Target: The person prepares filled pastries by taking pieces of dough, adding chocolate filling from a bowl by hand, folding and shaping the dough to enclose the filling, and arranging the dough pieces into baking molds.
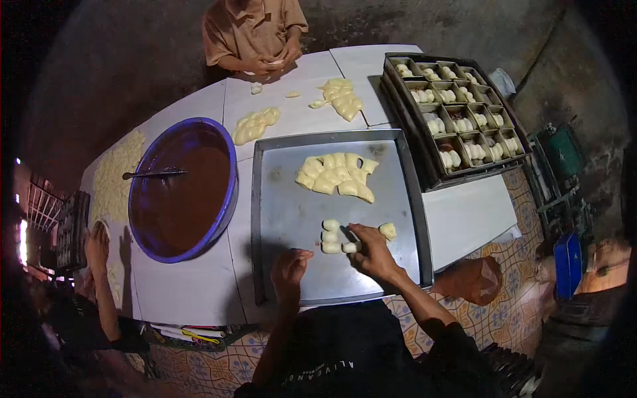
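A shallow metal tray (285,219) lies before me on the white-topped table. In its upper half is a flat slab of pale yellow dough (332,174), scored into joined pieces, with a gap on its right side. Below it a short column of small dough rolls (330,237) stands by itself. My right hand (376,255) rests over the tray with a small dough roll (351,247) between thumb and fingers. Right of it lies a loose dough lump (387,231). My left hand (289,274), fingers half curled and apart, hovers empty over the tray's near left part.
Left stands a blue basin (233,192) of brown filling with a spoon-like utensil (152,174). Dark baking tins (430,126) holding dough rolls stand at right. Across the table a person's hands (272,63) work dough; another person's hand (97,245) is at far left. Dough slabs (255,125) lie beyond the tray.
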`<state>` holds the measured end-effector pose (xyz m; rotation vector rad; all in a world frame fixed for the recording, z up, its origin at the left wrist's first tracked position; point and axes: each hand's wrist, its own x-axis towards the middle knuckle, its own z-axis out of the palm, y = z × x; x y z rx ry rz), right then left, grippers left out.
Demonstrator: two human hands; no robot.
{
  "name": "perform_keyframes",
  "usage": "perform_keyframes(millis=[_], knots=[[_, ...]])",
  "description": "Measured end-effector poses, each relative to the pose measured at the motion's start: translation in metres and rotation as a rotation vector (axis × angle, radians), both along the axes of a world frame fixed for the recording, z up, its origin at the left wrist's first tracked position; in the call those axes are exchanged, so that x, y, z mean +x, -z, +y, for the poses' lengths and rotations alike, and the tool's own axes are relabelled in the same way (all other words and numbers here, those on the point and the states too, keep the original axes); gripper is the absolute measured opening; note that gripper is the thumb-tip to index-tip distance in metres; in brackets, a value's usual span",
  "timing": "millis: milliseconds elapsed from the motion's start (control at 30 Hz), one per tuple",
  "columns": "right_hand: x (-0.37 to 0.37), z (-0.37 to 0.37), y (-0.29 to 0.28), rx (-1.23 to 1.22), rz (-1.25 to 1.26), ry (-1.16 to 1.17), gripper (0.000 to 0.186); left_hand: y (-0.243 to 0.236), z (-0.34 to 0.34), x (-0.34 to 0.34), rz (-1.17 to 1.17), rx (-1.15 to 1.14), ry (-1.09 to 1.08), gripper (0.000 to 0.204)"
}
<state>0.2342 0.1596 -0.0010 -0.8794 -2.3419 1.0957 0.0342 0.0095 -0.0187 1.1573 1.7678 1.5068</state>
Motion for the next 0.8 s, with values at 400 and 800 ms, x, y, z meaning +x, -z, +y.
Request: perform_keyframes(millis=[400, 800], knots=[[-0.003, -0.016, -0.038, -0.514, 0.264, -0.036, 0.047, -0.052, 0.006, 0.047, -0.473, 0.019, 0.032, 0.03], [-0.084, -0.048, -0.08, -0.042, 0.473, -0.171, 0.04, -0.061, 0.001, 0.026, -0.735, 0.081, -0.143, 0.011]])
